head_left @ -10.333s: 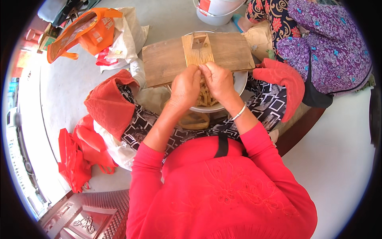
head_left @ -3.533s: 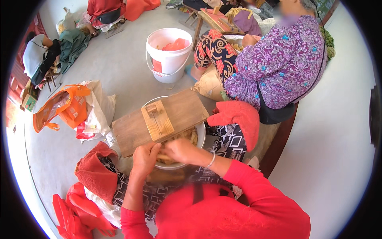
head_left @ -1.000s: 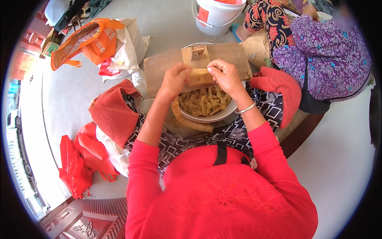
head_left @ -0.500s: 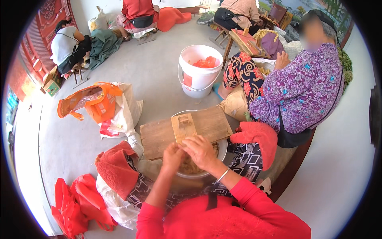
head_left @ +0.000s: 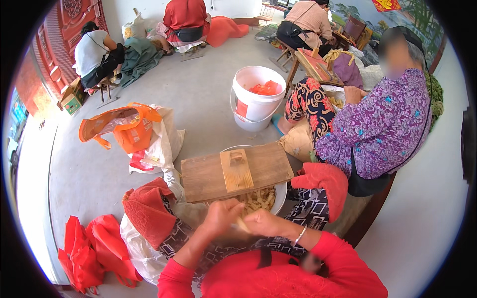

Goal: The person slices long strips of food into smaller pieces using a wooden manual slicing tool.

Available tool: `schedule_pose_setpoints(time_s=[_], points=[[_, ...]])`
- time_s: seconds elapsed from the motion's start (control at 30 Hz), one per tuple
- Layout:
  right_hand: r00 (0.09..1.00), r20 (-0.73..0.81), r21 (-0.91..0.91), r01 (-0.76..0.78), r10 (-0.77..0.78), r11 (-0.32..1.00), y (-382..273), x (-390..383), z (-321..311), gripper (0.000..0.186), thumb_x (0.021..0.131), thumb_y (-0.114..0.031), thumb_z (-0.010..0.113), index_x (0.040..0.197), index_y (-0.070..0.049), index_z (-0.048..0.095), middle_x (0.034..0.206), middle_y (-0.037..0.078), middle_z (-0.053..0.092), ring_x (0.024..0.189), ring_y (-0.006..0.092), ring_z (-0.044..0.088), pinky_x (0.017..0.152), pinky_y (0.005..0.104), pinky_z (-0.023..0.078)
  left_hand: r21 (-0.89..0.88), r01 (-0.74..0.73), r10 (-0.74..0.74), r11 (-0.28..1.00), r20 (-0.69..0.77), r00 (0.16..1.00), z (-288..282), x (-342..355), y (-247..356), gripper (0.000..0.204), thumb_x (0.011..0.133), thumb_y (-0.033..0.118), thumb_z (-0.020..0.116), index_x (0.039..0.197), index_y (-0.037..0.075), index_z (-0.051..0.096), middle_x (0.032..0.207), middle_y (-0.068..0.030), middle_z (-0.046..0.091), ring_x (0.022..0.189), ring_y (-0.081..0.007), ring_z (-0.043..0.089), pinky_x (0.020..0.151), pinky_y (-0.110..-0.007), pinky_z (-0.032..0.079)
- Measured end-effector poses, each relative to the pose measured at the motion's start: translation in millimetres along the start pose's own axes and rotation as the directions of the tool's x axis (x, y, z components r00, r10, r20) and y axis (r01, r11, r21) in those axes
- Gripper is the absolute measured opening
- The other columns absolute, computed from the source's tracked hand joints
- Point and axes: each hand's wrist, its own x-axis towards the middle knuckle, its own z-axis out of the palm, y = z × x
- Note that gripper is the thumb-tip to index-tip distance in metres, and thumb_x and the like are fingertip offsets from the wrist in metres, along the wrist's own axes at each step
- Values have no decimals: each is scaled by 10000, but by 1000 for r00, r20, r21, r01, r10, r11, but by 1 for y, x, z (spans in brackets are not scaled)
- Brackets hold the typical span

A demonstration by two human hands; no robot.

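My left hand (head_left: 220, 217) and my right hand (head_left: 262, 222) are below the wooden board, both closed on a pale yellow strip (head_left: 242, 224) between them, partly hidden and blurred. A wide brown board (head_left: 198, 181) lies across a metal basin (head_left: 280, 198) full of yellowish-brown pieces (head_left: 262, 197). On the board sits a lighter wooden plate (head_left: 237, 176) with a small raised block (head_left: 236, 156). Red cloths (head_left: 149, 208) cover both my knees.
An orange bag (head_left: 130, 134) on a white sack is front left, red bags (head_left: 104, 248) lower left, a white bucket (head_left: 256, 111) ahead. A co-worker in purple (head_left: 377, 124) sits close at my right; other people (head_left: 186, 20) sit farther back among sacks, stools and cloths.
My hands have moved from the wooden plate on the board down to below its near edge. The view has tilted up since a second ago, showing more of the room.
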Motion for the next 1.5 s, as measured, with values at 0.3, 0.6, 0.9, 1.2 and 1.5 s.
schedule_pose_setpoints(time_s=[0.3, 0.6, 0.9, 1.2, 1.5], points=[[643, -643, -148, 429, -416, 891, -35, 5, 6, 213, 952, -120, 580, 1079, 18, 681, 724, 30, 651, 663, 92, 590, 581, 249, 468, -409, -249, 191, 878, -177, 965, 30, -19, 49, 291, 1007, 176, 431, 1188, -18, 553, 741, 28, 494, 661, -43, 411, 571, -204, 352], [479, -533, -749, 116, -698, 652, -8, 16, -4, 127, 813, -67, 636, 914, -38, 706, 724, 92, 650, 655, 262, 635, 586, 350, 479, -791, 58, -65, 609, 23, 998, 49, -7, 20, 263, 955, 146, 529, 1182, 16, 557, 703, 43, 472, 591, -34, 373, 523, -194, 306], [765, -497, -563, 75, -410, 823, 44, 6, 5, 237, 875, -216, 617, 758, -12, 592, 697, 140, 554, 646, 344, 568, 565, 430, 434, 393, -311, 404, 865, -177, 898, 47, -25, -27, 52, 887, 59, 555, 900, 23, 591, 748, -172, 602, 667, -347, 607, 573, -408, 478], [594, -479, -708, 173, -646, 684, 52, 17, -4, 173, 866, -23, 590, 1019, -6, 670, 918, 141, 639, 765, 247, 654, 665, 305, 514, -436, 233, -195, 869, 129, 972, 60, -16, -55, 118, 912, 128, 554, 844, 35, 580, 685, 55, 495, 594, -37, 423, 507, -224, 339], [923, -385, 198, 114, -30, 974, 85, 14, 9, 253, 946, -252, 594, 944, -14, 681, 858, 52, 671, 786, 159, 642, 688, 280, 487, 599, -329, 505, 730, -149, 850, 58, -15, -49, 185, 755, 45, 636, 933, 59, 588, 766, -88, 609, 674, -303, 603, 585, -373, 477]])
